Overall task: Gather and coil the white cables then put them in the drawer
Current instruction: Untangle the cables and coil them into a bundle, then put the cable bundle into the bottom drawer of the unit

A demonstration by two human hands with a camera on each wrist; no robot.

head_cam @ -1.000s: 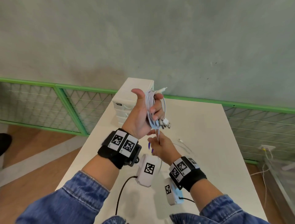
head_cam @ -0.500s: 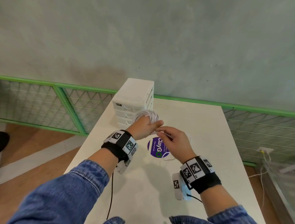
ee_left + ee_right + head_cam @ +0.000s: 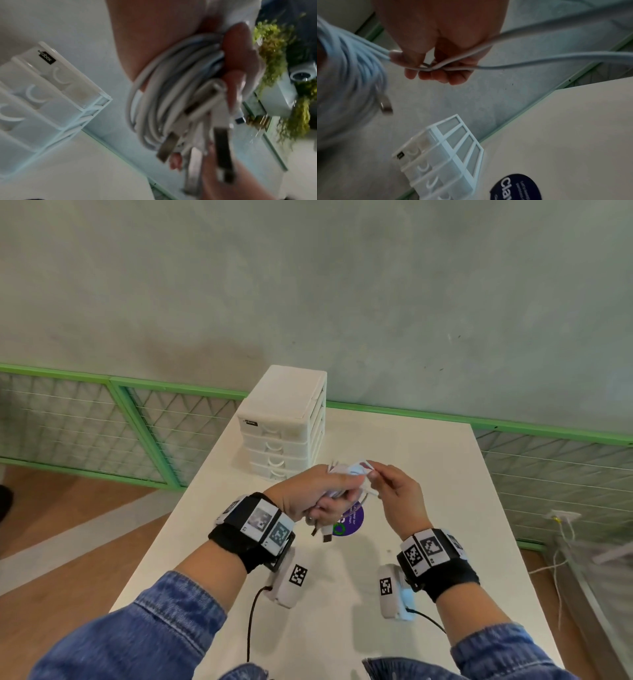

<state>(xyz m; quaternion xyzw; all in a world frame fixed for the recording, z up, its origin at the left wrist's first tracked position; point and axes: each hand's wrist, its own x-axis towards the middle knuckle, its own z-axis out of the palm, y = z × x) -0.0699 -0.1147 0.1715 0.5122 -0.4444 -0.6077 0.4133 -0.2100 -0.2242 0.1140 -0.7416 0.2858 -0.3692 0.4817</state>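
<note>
At frame centre, the coiled white cables [image 3: 337, 491] are clenched in the left hand [image 3: 310, 494] while loose strands are pinched by the right hand [image 3: 397, 491], presumably for wrapping, below the closed drawer unit [image 3: 284, 422].

A round purple sticker [image 3: 515, 187] on the table beside the white drawer unit [image 3: 284, 426] reads "Cla…"; the unit's small black label is illegible.
</note>
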